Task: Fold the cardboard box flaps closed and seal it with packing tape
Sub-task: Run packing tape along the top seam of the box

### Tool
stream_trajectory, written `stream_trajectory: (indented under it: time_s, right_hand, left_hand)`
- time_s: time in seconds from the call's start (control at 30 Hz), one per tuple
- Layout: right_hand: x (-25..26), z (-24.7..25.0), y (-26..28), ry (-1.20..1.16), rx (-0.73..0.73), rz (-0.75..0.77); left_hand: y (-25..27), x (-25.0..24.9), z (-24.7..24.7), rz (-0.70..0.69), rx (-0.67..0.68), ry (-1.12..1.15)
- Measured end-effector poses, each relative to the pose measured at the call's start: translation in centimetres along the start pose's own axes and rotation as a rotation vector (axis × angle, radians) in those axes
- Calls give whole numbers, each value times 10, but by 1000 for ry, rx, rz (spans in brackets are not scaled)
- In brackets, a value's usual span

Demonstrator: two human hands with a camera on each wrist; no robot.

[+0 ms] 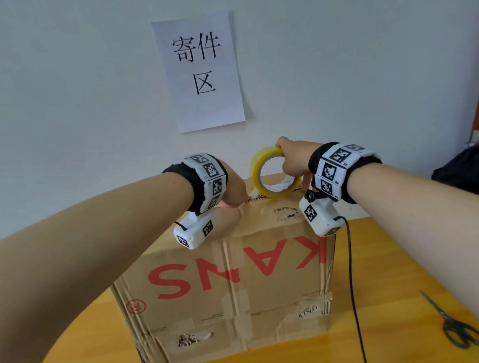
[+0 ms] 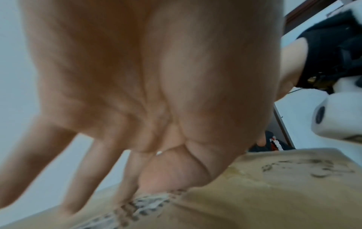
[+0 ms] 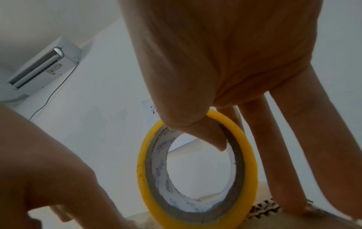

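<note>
A worn cardboard box (image 1: 227,283) with red upside-down letters stands on the yellow table (image 1: 386,284), its top flaps down. My left hand (image 1: 233,190) presses on the top near the front edge, fingers straight (image 2: 117,196) on the cardboard (image 2: 274,193). A yellow roll of packing tape (image 1: 261,185) stands on edge on the box top, just right of that hand. My right hand (image 1: 291,159) pinches the roll (image 3: 145,170), thumb (image 3: 211,136) inside the core and a finger over the outside. The other right fingers reach down to the box.
Black scissors (image 1: 459,327) lie on the table at the front right. A black cable (image 1: 352,272) hangs from the right wrist down beside the box. A paper sign (image 1: 198,72) is on the wall behind. A dark bag (image 1: 469,170) sits at the far right.
</note>
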State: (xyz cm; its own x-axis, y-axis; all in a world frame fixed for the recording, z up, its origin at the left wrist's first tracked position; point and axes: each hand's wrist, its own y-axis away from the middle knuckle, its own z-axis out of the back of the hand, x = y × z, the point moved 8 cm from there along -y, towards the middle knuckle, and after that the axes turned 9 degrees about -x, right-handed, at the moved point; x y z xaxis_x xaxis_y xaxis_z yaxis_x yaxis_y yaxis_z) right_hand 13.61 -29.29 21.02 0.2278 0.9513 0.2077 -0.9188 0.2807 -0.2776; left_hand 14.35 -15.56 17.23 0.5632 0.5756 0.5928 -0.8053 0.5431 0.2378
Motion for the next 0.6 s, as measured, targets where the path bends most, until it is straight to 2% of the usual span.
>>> stream_trajectory:
  time_s: [0.1,0.27,0.37,0.5,0.6]
  right_hand:
    - [1,-1,-1,-28,6,-3]
    - [-1,-3,-2,-75,36,-4]
    - [-5,-7,-4,-85,76,-11]
    - [-8,-13,-7,-123,108,-28]
    - [-7,-18,-12,-105,120,-38]
  left_hand:
    - [-1,-2,-3,-52,-7,86]
    - [-5,-7,-7,-47,4,165]
    - [-11,-12,-9,-73,19,156]
    - [-18,-10,-8,-12,12,109]
    - [-16,-10,-7,-26,17,108]
